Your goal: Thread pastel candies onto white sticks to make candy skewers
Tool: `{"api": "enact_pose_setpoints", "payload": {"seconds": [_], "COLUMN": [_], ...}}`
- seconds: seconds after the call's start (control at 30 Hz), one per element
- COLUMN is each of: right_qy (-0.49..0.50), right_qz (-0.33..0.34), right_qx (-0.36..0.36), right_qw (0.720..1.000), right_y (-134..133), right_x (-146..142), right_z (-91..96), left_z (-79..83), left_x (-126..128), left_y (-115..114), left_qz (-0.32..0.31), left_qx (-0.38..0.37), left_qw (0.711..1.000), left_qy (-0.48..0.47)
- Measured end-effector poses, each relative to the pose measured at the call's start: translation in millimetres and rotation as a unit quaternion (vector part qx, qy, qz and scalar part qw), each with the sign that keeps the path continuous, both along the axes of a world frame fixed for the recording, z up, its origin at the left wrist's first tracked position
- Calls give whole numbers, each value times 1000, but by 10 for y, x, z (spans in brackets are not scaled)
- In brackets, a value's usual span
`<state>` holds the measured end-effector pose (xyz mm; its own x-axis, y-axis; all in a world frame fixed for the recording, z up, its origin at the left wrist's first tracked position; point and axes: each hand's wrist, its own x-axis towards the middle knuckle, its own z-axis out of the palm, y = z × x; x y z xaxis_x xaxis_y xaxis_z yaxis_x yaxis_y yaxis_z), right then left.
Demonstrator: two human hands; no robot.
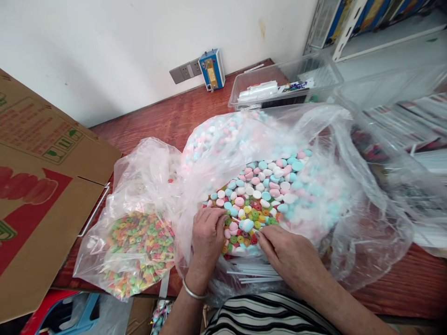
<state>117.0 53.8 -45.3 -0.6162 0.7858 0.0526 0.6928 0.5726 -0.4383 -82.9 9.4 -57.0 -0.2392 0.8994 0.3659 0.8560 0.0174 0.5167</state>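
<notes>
My left hand (208,232), with a bangle on its wrist, is closed, its fingertips pinched at the left end of a thin white stick. On the stick, between my hands, sits a pale blue and white marshmallow (246,225). My right hand (291,253) pinches near the stick's other end; its fingers partly hide what they grip. Below them lie colorful ring gummies (256,214) on top of pink, white and blue marshmallows (274,185) in a large opened clear plastic bag (216,160). Several loose white sticks (256,272) rest at the bag's near edge.
To the left lie a clear bag of ring gummies (139,246) and a cardboard box (45,186). Behind stand a blue device (212,70) by wall sockets and a clear plastic bin (286,95). More clear containers (394,153) are at the right on the wooden table (146,121).
</notes>
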Motion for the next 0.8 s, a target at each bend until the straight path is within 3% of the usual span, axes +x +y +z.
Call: {"api": "enact_pose_setpoints", "payload": {"seconds": [0.07,0.2,0.3,0.4,0.63,0.8], "right_qy": [13,36,41,32,-7,23], "right_qz": [2,3,1,-2,-19,-5], "right_qx": [0,-17,-23,3,124,97], "right_qw": [1000,999,999,999,992,995], "right_y": [-8,-23,-23,-32,-98,-97], "right_x": [-17,-33,-35,-43,-88,-87], "right_z": [18,41,42,40,84,64], "left_z": [45,120,141,143,71,-4], "left_x": [28,100,167,247,419,485], "left_y": [-4,15,42,61,2,-62], "left_qz": [46,100,99,102,149,94], "left_qx": [-7,-38,-44,-44,35,39], "left_qw": [991,929,889,867,907,933], "left_qy": [-123,-353,-445,-486,-393,-346]}}
